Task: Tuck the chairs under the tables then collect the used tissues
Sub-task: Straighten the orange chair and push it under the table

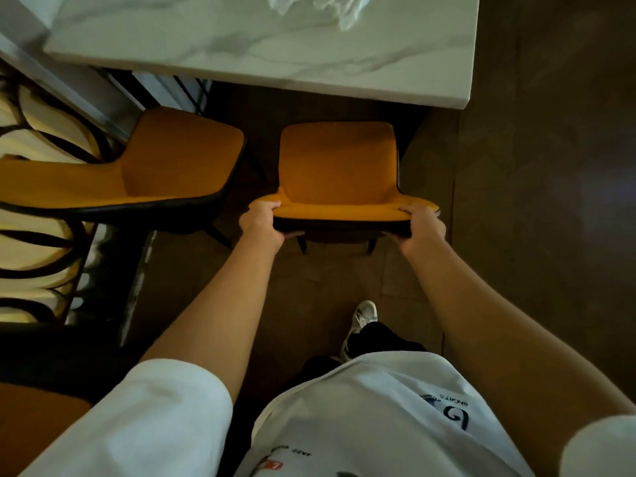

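An orange chair [339, 160] with a black outer shell stands in front of me, its seat pointing at the white marble table [241, 46]. Its front edge sits a little short of the table's near edge. My left hand [263, 220] grips the left end of the backrest's top rim. My right hand [421, 228] grips the right end of the same rim. Crumpled white tissues [320, 6] lie on the tabletop at the far edge of view, partly cut off.
A second orange chair [155, 166] stands to the left, turned at an angle, close to the first one. A glass partition with a dark swirl pattern [41, 201] runs along the left. Brown floor [533, 201] stretches to the right. My shoe [361, 318] shows below the chair.
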Tool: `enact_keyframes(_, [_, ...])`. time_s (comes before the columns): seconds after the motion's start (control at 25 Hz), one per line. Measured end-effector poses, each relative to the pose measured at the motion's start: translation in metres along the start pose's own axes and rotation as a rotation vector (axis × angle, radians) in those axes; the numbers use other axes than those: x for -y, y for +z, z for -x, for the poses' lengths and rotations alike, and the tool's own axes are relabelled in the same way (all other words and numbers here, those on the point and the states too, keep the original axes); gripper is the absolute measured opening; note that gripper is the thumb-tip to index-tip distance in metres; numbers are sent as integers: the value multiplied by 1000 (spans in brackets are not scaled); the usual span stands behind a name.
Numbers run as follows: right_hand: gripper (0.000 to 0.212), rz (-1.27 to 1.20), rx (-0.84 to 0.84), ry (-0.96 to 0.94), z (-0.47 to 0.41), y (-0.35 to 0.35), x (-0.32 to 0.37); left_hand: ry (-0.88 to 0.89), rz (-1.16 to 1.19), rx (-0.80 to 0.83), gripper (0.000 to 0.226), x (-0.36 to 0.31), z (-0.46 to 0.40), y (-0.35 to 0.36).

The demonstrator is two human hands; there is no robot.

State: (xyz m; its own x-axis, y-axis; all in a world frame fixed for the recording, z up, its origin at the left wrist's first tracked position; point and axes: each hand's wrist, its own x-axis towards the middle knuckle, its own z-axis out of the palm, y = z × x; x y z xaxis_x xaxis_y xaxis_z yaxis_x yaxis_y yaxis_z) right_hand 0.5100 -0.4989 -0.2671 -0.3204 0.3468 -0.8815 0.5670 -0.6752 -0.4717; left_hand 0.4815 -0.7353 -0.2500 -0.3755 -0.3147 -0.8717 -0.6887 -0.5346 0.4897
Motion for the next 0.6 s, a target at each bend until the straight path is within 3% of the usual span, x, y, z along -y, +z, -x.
enact_keyframes(0.12, [34, -15, -46, 10, -5, 15, 5, 7, 19, -26, 61, -16, -13, 10])
enact_keyframes(0.32, [38, -44, -68, -2, -1, 37, 6, -4, -34, -41, 50, -38, -29, 20])
enact_keyframes(0.6, [36, -206, -93, -14, 3, 98, 11, 2, -113, 64, 39, -98, -52, 36])
